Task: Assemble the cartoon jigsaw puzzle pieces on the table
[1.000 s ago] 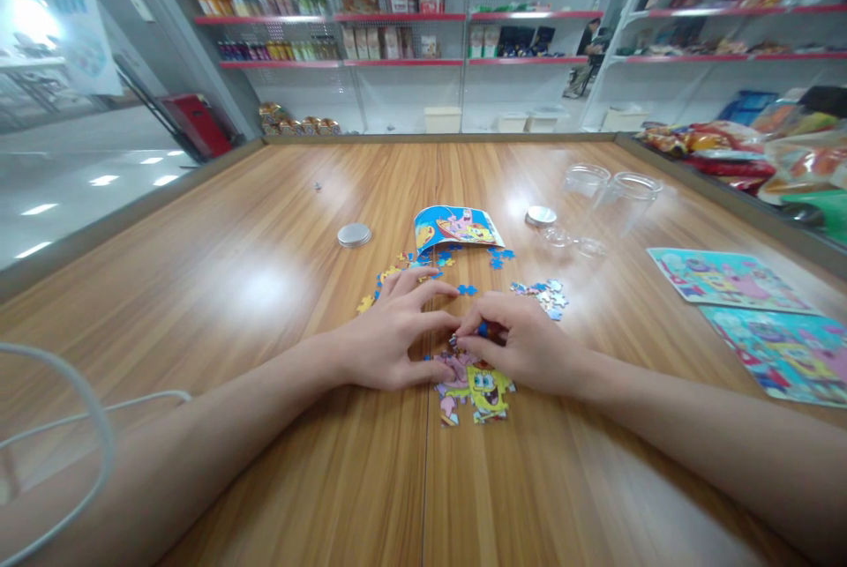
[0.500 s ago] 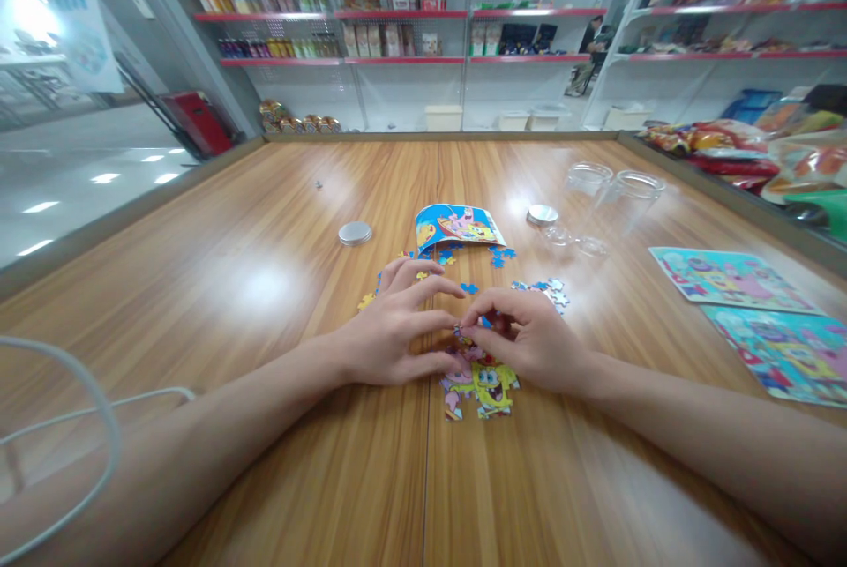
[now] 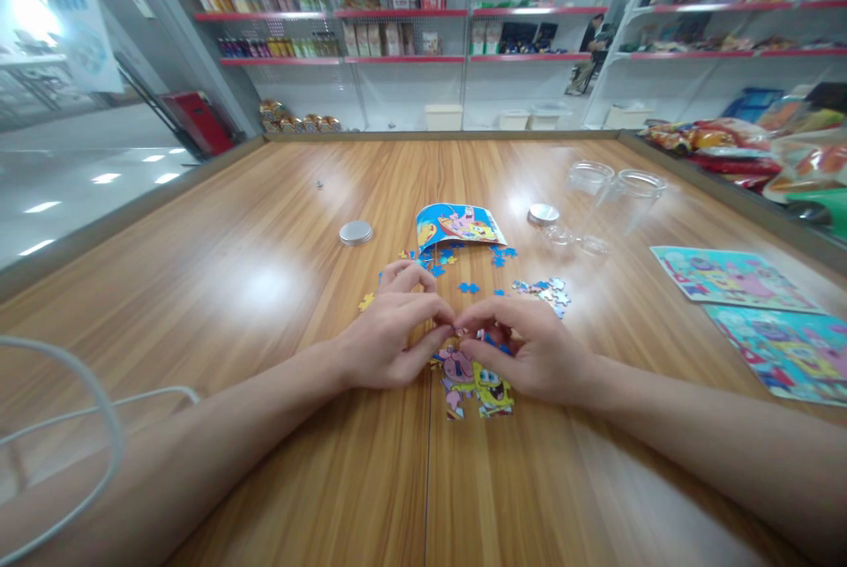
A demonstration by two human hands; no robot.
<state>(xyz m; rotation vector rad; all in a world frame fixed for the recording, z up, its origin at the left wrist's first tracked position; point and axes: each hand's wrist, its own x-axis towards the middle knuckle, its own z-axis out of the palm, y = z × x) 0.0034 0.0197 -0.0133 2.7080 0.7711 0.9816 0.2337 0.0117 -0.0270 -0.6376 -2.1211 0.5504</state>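
Head view: nearest on the counter (image 3: 371,479) is the joined puzzle section (image 3: 490,386), flat between the hands. It looks light, thin and stiff but probably weak at its joints, so it is best held by opposite edges. Over its far part, thumb and forefinger of the left hand (image 3: 393,338) and of the right hand (image 3: 543,342) are nearly together at the tips; whether either clamps a piece, I cannot tell. Beyond lie loose blue pieces (image 3: 469,288), suited to a rim pinch, then a curved picture sheet (image 3: 463,225).
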